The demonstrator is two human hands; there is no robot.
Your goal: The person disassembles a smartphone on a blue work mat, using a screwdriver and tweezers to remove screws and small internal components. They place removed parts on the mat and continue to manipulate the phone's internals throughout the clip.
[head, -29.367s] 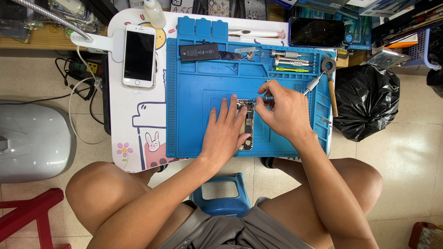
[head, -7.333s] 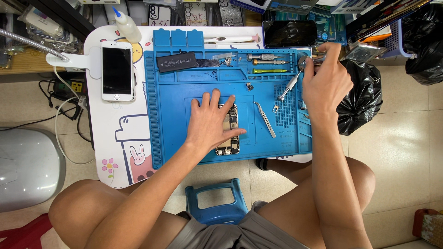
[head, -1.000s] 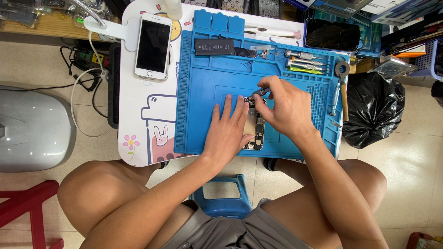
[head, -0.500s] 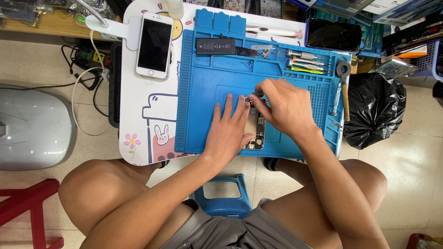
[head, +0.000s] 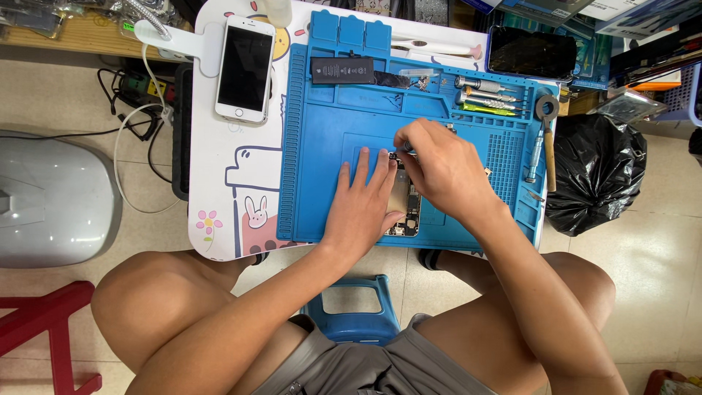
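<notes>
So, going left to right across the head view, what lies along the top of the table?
White smartphone with a dark screen → black rectangular battery → silver screwdrivers → wooden-handled hammer.

Matt blue rubbery rectangular work mat (head: 329, 197) at frame centre, glossy black glass face on white slab phone (head: 245, 68) upper left, shiny steel-shafted screwdrivers (head: 486, 95) upper right, crinkled glossy black plastic rubbish bag (head: 596, 175) at right, smooth printed white tabletop (head: 219, 183).

Both hands cover most of the opened phone (head: 406, 205). The right hand (head: 439, 164) hides nearly all its tool. At twelve o'clock, the white bottle (head: 278, 10) is cut off.
</notes>
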